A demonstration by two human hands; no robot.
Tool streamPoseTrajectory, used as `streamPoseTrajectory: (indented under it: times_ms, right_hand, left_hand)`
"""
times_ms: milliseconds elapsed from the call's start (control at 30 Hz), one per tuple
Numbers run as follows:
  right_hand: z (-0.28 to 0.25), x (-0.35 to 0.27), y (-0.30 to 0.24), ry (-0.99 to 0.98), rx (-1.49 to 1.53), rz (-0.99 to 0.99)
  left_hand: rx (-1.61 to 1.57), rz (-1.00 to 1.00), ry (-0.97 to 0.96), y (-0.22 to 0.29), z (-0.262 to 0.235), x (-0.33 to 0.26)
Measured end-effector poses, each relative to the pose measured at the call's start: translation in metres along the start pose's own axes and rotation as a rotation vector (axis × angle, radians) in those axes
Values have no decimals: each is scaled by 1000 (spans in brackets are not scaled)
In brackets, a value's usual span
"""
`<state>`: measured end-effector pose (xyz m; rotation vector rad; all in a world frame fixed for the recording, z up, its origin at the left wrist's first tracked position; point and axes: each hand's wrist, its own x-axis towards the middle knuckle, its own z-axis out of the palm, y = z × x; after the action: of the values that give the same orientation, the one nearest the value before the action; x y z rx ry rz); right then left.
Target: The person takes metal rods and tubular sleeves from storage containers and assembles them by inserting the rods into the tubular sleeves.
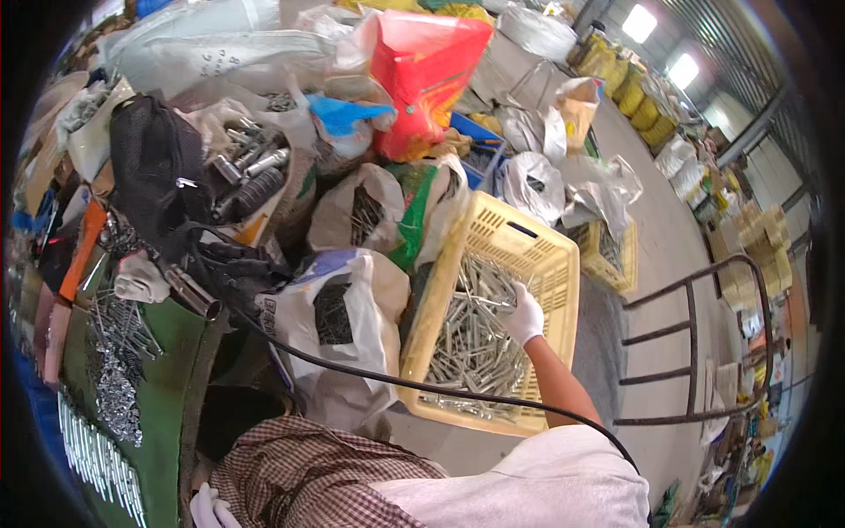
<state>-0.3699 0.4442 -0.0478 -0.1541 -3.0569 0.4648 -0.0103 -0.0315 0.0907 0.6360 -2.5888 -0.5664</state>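
Observation:
My right hand (525,317), in a white glove, reaches into a yellow plastic crate (563,290) on the floor. The crate holds a heap of long silver anchor bolts (471,343). The fingers are bent down among the bolts near the crate's right side, seemingly closed around some; their tips are partly hidden. At the lower left edge, my left hand (211,509), also white-gloved, hangs beside the green table with its fingers loosely apart and nothing visible in them. On that table, a row of silver bolts (101,458) lies beside a pile of small metal nuts (117,400).
A white sack of dark metal pieces (333,312) stands left of the crate. Behind are more sacks and a red bag (427,75). A black cable (370,371) crosses in front of me. A metal cart frame (691,352) stands at right; a black bag (158,167) lies left.

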Motion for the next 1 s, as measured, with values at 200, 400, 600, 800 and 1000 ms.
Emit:
streamPoseTrajectory:
  times_ms: [200,400,600,800,1000]
  right_hand:
    - [-27,-26,9,336,214,-86]
    - [-62,-32,-20,253,462,33]
    - [-49,-20,-9,144,822,184]
    - [-57,-25,-20,195,944,262]
    - [-78,-33,-35,306,1340,350]
  left_hand:
    - [-8,181,-86,6,9,15]
    - [-78,260,-111,5,8,12]
    - [-140,280,-109,-6,10,10]
    - [-224,221,-162,-30,16,-6]
    - [-328,238,-197,-22,23,-9]
